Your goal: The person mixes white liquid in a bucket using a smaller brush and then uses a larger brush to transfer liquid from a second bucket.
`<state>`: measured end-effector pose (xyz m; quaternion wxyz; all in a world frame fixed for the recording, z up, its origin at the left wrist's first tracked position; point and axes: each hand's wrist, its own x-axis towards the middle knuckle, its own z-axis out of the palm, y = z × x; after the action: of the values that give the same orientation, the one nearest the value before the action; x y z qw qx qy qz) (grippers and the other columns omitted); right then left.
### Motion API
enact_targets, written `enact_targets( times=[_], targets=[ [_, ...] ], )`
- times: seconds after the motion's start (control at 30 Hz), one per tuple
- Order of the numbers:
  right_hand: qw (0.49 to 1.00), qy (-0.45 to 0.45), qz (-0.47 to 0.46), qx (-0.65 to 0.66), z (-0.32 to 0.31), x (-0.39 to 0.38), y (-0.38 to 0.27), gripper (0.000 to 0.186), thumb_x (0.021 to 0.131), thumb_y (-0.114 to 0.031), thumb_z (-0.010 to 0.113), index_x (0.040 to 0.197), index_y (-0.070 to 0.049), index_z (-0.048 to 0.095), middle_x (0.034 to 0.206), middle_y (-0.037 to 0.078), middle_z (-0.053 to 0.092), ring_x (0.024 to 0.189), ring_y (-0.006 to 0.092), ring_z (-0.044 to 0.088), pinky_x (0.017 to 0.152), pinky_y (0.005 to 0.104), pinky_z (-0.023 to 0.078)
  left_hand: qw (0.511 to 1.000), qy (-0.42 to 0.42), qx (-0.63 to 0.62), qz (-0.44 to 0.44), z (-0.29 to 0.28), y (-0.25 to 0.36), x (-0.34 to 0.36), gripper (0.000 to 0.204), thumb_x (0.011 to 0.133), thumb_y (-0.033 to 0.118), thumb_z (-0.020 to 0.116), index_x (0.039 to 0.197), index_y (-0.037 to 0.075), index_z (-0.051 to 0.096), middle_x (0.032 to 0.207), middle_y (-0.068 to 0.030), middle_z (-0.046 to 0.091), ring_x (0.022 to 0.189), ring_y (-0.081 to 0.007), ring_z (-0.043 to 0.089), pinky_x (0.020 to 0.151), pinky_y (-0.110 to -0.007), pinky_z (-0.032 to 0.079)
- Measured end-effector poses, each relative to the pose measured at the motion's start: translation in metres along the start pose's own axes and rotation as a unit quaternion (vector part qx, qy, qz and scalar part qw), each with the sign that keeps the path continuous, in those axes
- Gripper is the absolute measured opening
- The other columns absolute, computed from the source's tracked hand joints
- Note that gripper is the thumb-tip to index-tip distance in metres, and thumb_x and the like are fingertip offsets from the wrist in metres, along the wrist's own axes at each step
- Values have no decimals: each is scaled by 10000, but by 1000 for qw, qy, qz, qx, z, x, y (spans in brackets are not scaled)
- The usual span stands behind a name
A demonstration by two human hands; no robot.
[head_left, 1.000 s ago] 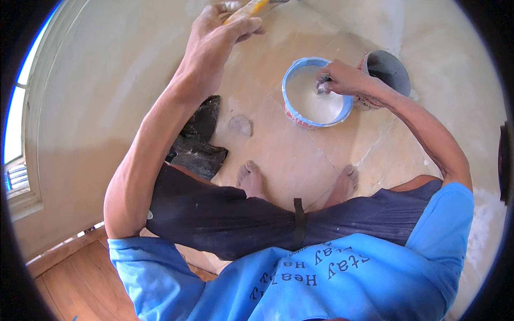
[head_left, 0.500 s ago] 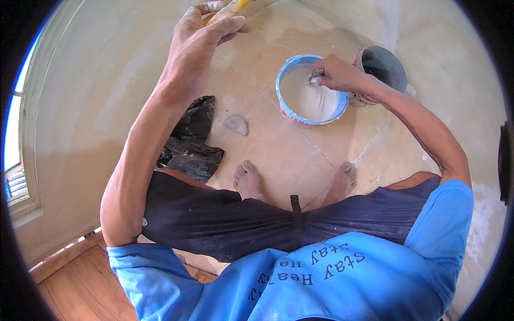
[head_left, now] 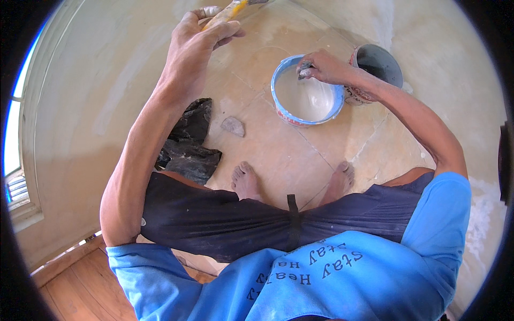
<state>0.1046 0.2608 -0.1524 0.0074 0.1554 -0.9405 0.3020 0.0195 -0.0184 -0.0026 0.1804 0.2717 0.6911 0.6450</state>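
My left hand [head_left: 197,40] is raised at the top left, closed around a tool with a worn yellow handle [head_left: 227,13]. A grey metal part shows at the tool's far end, cut off by the picture's edge. Pinched in my right hand [head_left: 329,68] is a small dark grey piece [head_left: 304,67] smeared with white; its kind I cannot make out. That hand is over the far part of a blue-rimmed bucket [head_left: 275,92]. Smooth white paste [head_left: 305,99] fills much of the bucket, with a glossy streak on its right side.
A second bucket [head_left: 399,72], dark inside, stands right behind the first. Left of my feet lie a crumpled black plastic bag [head_left: 195,152] and a flat grey chunk [head_left: 233,126]. Walls rise close on both sides, with a window [head_left: 13,139] at the left.
My right hand has moved slightly left and away from me over the paste, where a glossy streak now shows. My left hand still grips the yellow-handled tool and has barely shifted.
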Motion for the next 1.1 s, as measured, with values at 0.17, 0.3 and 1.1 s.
enact_targets(
  times=[0.17,0.3,1.1],
  targets=[
    [991,-111,25,-65,-12,-10,-4,170,800,-51,620,952,-28,694,869,156,705,799,323,671,745,417,507,1000,-8,-1,2,-4,-1,-2,442,934,195,640,1206,-93,446,1081,-140,569,1059,-207,625,1023,-313,480],
    [966,-236,101,16,-17,-18,-32,164,830,-27,616,968,12,696,881,148,709,819,263,689,765,368,520,1000,-18,1,2,0,2,-2,419,932,196,641,1182,-86,456,1091,-145,567,1057,-206,623,1030,-308,473],
    [924,-112,240,277,-9,-8,-19,137,893,-51,577,971,4,676,859,70,715,826,176,695,705,319,543,1000,-24,0,3,-3,-5,2,459,932,206,648,1223,-78,434,1061,-138,589,1065,-200,625,1021,-303,484]
  ],
)
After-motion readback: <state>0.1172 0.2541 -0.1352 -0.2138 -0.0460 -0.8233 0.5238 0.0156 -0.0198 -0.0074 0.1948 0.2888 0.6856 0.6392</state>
